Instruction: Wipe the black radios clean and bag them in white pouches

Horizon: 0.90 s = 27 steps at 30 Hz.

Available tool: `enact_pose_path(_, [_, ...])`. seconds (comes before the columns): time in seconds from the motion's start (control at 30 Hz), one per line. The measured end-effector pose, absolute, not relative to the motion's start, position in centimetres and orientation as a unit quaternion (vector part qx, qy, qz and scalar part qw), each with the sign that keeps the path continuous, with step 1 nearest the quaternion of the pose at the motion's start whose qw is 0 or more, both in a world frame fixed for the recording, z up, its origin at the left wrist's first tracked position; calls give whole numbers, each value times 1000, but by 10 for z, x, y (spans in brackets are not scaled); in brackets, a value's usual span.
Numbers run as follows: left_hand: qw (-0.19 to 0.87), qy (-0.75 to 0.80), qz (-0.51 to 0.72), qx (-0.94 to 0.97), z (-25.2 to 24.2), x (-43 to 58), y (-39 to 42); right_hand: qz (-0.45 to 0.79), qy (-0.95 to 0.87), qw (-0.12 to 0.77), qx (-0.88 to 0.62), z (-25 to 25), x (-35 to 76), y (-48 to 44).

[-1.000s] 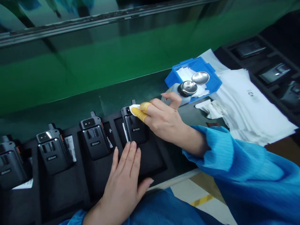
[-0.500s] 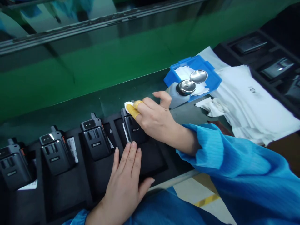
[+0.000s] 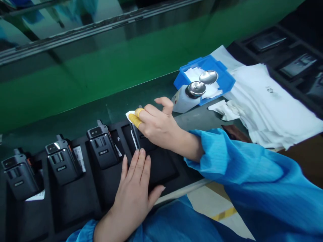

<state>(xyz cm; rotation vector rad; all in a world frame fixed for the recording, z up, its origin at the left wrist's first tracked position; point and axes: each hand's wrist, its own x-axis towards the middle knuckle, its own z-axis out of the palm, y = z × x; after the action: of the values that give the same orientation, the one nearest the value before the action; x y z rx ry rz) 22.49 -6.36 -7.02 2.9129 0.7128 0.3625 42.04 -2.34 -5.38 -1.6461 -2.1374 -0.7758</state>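
Note:
My right hand (image 3: 156, 126), with yellow finger cots on two fingers, pinches a small white wipe (image 3: 130, 115) against the top of the rightmost black handheld radio (image 3: 137, 137). That radio sits in a black foam tray (image 3: 164, 171), mostly hidden under the hand. My left hand (image 3: 133, 191) lies flat and open on the tray, its fingertips touching the radio's lower edge. Three more black radios stand in the tray's slots to the left, the nearest one (image 3: 102, 149) marked "Riton".
A white dispenser bottle with a shiny metal top (image 3: 188, 94) stands before a blue bin of white wipes (image 3: 208, 75). White sheets (image 3: 267, 107) lie to the right. A second black tray (image 3: 290, 57) holds devices at far right. A green conveyor belt (image 3: 88, 74) runs behind.
My right hand has slid the wipe leftward over the radio's top. The view has shifted, so everything sits a little further left. My left hand stays flat on the tray.

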Motion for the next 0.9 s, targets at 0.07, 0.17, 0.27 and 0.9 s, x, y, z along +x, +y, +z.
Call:
enact_pose_path(0.07, [51,229,113,966,-69,225,-63,-267,-752,148,-584,-54,421,-22])
enact_pose_path(0.17, [37,216,104,970,-68,224,-62,-272,-736,128,-606,-54,427,-26])
enact_pose_path(0.27, [37,218,104,970,-68,225,-61,-285,-722,131,-617,-55,437,-33])
enact_pose_path(0.9, [63,223,113,966,-70,225,-63,-258,-727,142,-620,-63,402,-81])
